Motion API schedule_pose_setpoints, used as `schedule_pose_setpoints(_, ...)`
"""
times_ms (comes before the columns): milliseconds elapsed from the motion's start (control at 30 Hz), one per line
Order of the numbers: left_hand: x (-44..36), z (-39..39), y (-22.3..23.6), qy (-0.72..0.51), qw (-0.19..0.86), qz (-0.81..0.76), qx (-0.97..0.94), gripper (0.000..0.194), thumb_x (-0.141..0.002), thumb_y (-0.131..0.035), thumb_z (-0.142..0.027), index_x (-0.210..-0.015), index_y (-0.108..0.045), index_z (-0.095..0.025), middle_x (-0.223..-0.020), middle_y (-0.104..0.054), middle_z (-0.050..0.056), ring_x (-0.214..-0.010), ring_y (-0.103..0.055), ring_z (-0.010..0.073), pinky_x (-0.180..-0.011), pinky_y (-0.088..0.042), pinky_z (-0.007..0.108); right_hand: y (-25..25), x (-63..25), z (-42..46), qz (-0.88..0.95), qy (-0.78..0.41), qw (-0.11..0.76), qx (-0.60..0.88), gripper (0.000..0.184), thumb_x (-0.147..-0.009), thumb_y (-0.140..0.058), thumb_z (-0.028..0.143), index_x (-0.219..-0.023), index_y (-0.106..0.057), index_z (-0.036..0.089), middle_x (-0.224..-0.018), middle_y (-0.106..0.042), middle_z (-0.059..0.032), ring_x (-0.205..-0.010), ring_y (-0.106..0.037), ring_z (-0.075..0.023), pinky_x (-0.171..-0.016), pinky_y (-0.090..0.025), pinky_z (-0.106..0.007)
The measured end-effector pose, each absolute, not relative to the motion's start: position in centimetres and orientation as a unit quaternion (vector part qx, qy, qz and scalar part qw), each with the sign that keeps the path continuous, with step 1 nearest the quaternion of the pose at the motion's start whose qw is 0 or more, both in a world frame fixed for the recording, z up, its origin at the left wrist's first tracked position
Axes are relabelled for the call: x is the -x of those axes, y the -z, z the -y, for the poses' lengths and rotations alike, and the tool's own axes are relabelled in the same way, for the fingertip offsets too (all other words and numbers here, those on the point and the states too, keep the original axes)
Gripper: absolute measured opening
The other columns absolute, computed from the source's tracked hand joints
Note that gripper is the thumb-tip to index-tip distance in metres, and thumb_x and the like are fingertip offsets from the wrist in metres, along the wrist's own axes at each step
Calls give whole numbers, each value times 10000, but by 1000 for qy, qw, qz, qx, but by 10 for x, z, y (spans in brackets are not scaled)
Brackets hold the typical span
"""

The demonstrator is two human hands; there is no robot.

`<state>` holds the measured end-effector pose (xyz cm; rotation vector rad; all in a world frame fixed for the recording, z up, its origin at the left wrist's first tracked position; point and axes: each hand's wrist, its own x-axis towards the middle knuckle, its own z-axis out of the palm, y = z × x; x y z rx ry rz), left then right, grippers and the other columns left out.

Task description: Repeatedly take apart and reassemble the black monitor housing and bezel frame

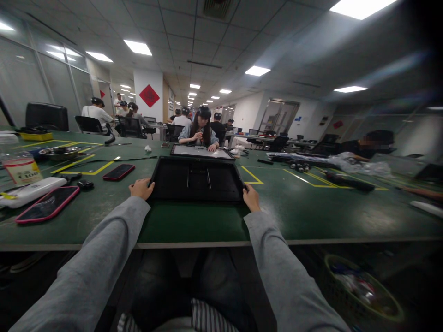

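A shallow black rectangular housing point(173, 186), open side up like the back cover of a screen, lies on the green table in front of me. Two thin bright strips run across its middle. My left hand point(141, 188) grips its left edge, thumb along the rim and the other fingers partly hidden. At the right edge, my right hand point(252, 198) is closed on the side wall near the front corner. Just beyond the housing, a flat grey panel with a dark frame point(200, 151) lies before a co-worker, whose hands are over it.
To my left are a phone with a pink edge point(48, 205), another phone point(118, 172), a white box-like device point(32, 191), a labelled bottle point(21, 166) and a metal bowl point(59, 152). Right lie a dark tool point(349, 180) and clear plastic wrap point(363, 164). A basket point(363, 288) stands below.
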<state>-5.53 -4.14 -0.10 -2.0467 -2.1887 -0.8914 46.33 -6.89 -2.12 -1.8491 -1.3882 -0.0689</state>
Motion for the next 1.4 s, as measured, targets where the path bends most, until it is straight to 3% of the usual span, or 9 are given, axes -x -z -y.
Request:
schedule_pose_setpoints(367,60,36,4,248,-33,718,649,561,-938,-420,-519,-1384,-592,-226,-1353,-636,148,-1297,-524,351,-1056,-369,580,24,-467,70,546,0,434,717,458,-899,-493,190,-1336,-605,115,-1275,-687,-157,-1193,-642,-270,-1043,-474,-405)
schedule_pose_setpoints(600,59,35,4,231,-35,726,647,553,-942,-406,-521,-1393,-580,-253,-1306,-671,115,-1235,-579,333,-1021,-417,520,28,-470,66,546,6,434,717,456,-896,-495,194,-1334,-600,125,-1270,-689,-155,-1184,-648,-271,-1049,-474,-419)
schedule_pose_setpoints(1400,59,37,5,255,-31,718,646,557,-926,-413,-539,-1360,-604,-246,-1352,-643,119,-1276,-539,356,-1047,-359,598,28,-468,67,546,11,430,719,443,-907,-470,202,-1323,-609,149,-1252,-697,-147,-1163,-654,-271,-1024,-488,-423)
